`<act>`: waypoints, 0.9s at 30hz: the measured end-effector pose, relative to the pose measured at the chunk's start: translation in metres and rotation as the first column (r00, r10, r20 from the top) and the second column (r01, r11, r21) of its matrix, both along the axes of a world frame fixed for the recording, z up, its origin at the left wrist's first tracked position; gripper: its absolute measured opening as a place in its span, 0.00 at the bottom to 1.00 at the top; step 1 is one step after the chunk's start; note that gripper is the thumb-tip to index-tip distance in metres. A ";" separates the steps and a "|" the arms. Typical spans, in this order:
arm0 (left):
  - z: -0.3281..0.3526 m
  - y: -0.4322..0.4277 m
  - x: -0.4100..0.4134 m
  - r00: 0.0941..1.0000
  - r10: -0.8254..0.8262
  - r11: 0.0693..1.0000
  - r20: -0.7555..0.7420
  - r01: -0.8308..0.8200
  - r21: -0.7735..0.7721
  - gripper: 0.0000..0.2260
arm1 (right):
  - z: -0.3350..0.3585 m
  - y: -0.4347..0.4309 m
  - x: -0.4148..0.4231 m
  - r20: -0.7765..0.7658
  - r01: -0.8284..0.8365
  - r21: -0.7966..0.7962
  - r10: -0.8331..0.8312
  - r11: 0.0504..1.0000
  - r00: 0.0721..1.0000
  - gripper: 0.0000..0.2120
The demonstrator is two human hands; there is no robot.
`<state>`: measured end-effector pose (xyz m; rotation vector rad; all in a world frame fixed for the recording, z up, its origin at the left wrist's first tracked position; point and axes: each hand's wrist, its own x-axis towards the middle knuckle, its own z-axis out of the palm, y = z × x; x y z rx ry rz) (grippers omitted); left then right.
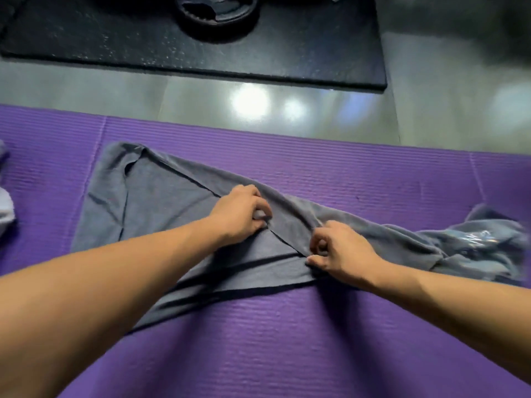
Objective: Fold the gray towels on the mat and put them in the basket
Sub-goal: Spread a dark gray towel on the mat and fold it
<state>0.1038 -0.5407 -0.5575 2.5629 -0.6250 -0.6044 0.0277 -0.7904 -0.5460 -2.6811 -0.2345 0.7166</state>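
Observation:
A gray towel lies partly folded across the purple mat, its left part flat and its right part twisted into a ridge. My left hand pinches a fold of the towel near its middle. My right hand pinches the towel's edge a little to the right and nearer to me. The towel's far right end, or another gray towel, lies bunched up at the mat's right side. No basket is in view.
Light gray cloth shows at the left edge of the mat. Beyond the mat is shiny gray floor, then a black rubber mat with a black weight plate on it.

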 end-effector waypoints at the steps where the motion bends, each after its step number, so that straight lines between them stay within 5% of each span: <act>1: -0.005 -0.005 -0.003 0.998 0.060 0.998 0.020 -0.060 0.008 0.07 | -0.005 -0.001 -0.004 0.048 -0.002 0.002 0.002 1.000 0.999 0.14; 7: -0.007 -0.013 -0.018 0.987 0.154 0.988 0.040 -0.153 -0.017 0.10 | -0.019 -0.009 -0.021 0.147 -0.092 0.019 0.089 0.996 0.985 0.08; 12: -0.001 -0.019 -0.021 0.966 0.258 0.964 -0.009 -0.258 -0.070 0.05 | -0.004 -0.031 0.003 -0.032 0.144 0.355 -0.142 0.924 0.989 0.08; 16: 0.016 -0.045 -0.022 0.951 0.305 0.941 0.052 -0.293 -0.170 0.03 | 0.009 -0.046 0.025 -0.006 0.268 0.435 -0.294 0.860 0.956 0.07; 19: 0.032 -0.085 -0.022 0.942 0.315 0.868 -0.117 -0.336 -0.367 0.12 | 0.018 -0.054 0.044 -0.007 0.325 0.539 -0.382 0.777 0.924 0.05; 21: 0.036 -0.103 -0.013 0.916 0.353 0.821 -0.189 -0.401 -0.407 0.06 | 0.027 -0.064 0.056 -0.080 0.353 0.598 -0.385 0.719 0.919 0.07; 25: 0.038 -0.112 0.014 0.845 0.490 0.726 -0.212 -0.531 -0.437 0.03 | 0.035 -0.099 0.073 -0.079 0.301 0.415 -0.296 0.859 0.952 0.06; 27: 0.036 -0.115 0.026 0.825 0.525 0.713 -0.212 -0.561 -0.420 0.03 | 0.037 -0.124 0.081 -0.119 0.367 0.420 -0.351 0.830 0.929 0.02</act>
